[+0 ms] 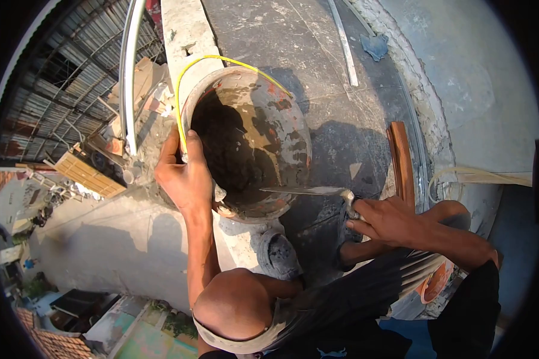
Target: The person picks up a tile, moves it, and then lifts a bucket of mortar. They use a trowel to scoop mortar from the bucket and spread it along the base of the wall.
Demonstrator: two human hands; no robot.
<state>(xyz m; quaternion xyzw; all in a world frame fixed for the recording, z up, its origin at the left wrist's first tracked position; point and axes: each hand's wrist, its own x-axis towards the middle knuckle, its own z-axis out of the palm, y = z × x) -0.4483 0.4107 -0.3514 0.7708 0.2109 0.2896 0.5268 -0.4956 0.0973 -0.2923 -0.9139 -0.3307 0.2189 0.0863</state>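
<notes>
A round bucket (302, 134) caked with dried cement stands in front of me, its mouth facing me. Dark wet mortar (236, 149) lies inside, partly in shadow. My left hand (185, 173) grips the bucket's left rim, with the thumb on the rim and the other fingers on the outer side. The yellow bail handle (206, 58) arches up and over the far rim from beside that thumb. In my right hand (383, 221) is a trowel (308, 190), held by its handle. The blade points left across the bucket's near right rim, its tip over the mortar.
A pale ledge (188, 27) runs under the bucket, with a long drop to the ground (114, 257) on its left. Brown metal bars (403, 161) lie right of the bucket. A metal strip (344, 45) and a blue rag (375, 46) lie farther off. An orange container (436, 284) stands beside my leg.
</notes>
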